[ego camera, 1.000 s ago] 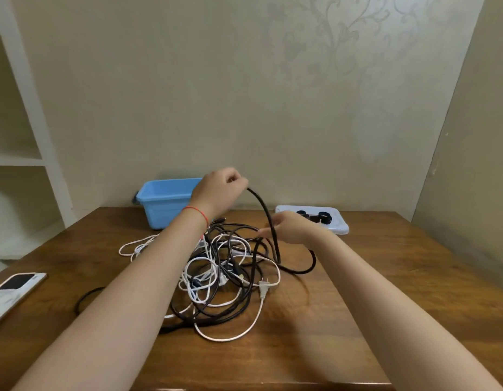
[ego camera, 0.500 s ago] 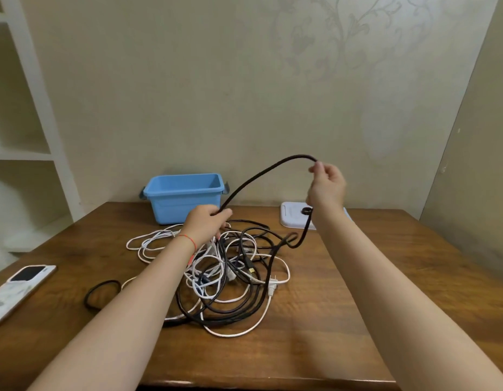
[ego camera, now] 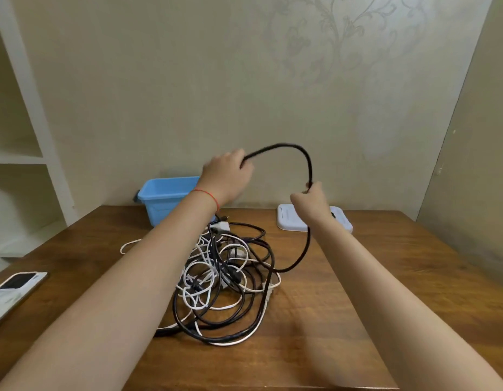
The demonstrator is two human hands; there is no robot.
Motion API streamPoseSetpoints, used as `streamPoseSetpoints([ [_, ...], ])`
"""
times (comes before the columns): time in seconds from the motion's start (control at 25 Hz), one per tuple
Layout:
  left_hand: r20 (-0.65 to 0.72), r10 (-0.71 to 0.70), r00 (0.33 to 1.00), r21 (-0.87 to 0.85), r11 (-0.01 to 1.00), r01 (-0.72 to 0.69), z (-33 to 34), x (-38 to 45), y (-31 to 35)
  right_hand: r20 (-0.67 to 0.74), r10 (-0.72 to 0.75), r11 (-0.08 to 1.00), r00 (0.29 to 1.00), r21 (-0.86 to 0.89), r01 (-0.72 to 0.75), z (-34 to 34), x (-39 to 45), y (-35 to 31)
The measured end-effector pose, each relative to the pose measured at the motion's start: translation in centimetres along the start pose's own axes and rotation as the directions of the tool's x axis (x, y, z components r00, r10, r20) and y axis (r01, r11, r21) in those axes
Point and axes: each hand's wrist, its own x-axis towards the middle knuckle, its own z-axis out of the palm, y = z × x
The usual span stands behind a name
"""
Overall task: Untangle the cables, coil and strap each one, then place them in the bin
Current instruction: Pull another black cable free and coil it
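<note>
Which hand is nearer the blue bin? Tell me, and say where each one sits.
Left. The left hand holds the black cable just above and right of the blue bin. The right hand grips the cable farther right, over the white tray.

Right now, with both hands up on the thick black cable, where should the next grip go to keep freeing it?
Below the right hand, on the thick black cable where it hangs clear of the tangled black and white pile. Come from the right, the pile-free side: that stretch is bare and uncrossed.
</note>
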Motion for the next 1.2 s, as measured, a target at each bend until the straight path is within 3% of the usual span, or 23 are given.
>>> streamPoseSetpoints([
  [0.08, 0.186, -0.026, 0.982, 0.17, 0.985, -0.006, 2.5, -1.3, -0.6, -0.109, -0.27, 0.949, 0.957, -0.2, 0.245, -0.5, 0.0, 0.1],
  [0.12, 0.256, -0.031, 0.966, 0.172, 0.985, -0.014, 3.7, -2.2, -0.8, -0.092, -0.446, 0.846, 0.89, -0.367, 0.386, -0.6, -0.1, 0.1],
  [0.2, 0.31, -0.008, 0.951, 0.07, 0.997, -0.014, 5.3, -3.5, -0.4, 0.136, -0.631, 0.574, 0.764, -0.581, 0.578, -0.1, -0.7, -0.4],
  [0.28, 0.278, 0.022, 0.96, -0.088, 0.996, 0.002, 5.9, -4.1, 0.6, 0.373, -0.556, 0.457, 0.743, -0.61, 0.647, 1.4, -1.2, -0.6],
  [0.36, 0.259, 0.028, 0.966, -0.144, 0.99, 0.01, 6.0, -4.2, 0.4, 0.326, -0.505, 0.514, 0.8, -0.631, 0.581, 1.5, -1.0, 0.2],
  [0.44, 0.236, -0.029, 0.971, -0.114, 0.992, 0.058, 6.1, -4.5, -1.6, 0.069, -0.461, 0.704, 0.885, -0.578, 0.412, -0.1, -0.3, 1.1],
  [0.52, 0.216, -0.128, 0.968, -0.134, 0.978, 0.16, 6.5, -4.8, -4.2, -0.185, -0.331, 0.877, 0.925, -0.423, 0.229, -2.8, 0.2, 2.0],
  [0.6, 0.232, -0.196, 0.953, -0.141, 0.962, 0.232, 7.0, -5.1, -5.8, -0.297, -0.192, 0.93, 0.935, -0.361, 0.076, -4.6, 0.5, 3.1],
  [0.68, 0.256, -0.197, 0.947, -0.05, 0.975, 0.216, 7.3, -4.7, -5.5, -0.23, -0.143, 0.856, 0.963, -0.516, 0.004, -5.2, 0.7, 3.7],
  [0.76, 0.222, -0.127, 0.967, 0.138, 0.986, 0.098, 7.2, -3.5, -3.2, -0.085, -0.194, 0.744, 0.977, -0.662, 0.09, -4.7, 0.6, 3.8],
  [0.84, 0.178, 0.054, 0.983, 0.32, 0.941, -0.109, 7.0, -2.0, 0.6, 0.031, -0.329, 0.682, 0.944, -0.684, 0.26, -3.5, 0.1, 3.1],
  [0.92, 0.196, 0.236, 0.952, 0.412, 0.861, -0.298, 7.0, -1.4, 4.8, 0.079, -0.426, 0.621, 0.901, -0.698, 0.356, -2.3, -0.6, 1.9],
  [1.0, 0.236, 0.323, 0.916, 0.388, 0.833, -0.394, 7.6, -1.6, 6.7, 0.101, -0.403, 0.558, 0.909, -0.761, 0.332, -2.2, -1.0, 1.0],
  [1.08, 0.219, 0.339, 0.915, 0.31, 0.865, -0.395, 8.5, -2.2, 5.3, 0.046, -0.327, 0.53, 0.944, -0.818, 0.223, -3.6, -0.8, 1.2],
  [1.2, 0.158, 0.199, 0.967, 0.091, 0.972, -0.215, 9.1, -2.5, 1.6, -0.102, -0.33, 0.571, 0.939, -0.813, 0.112, -5.6, -0.6, 2.5],
])
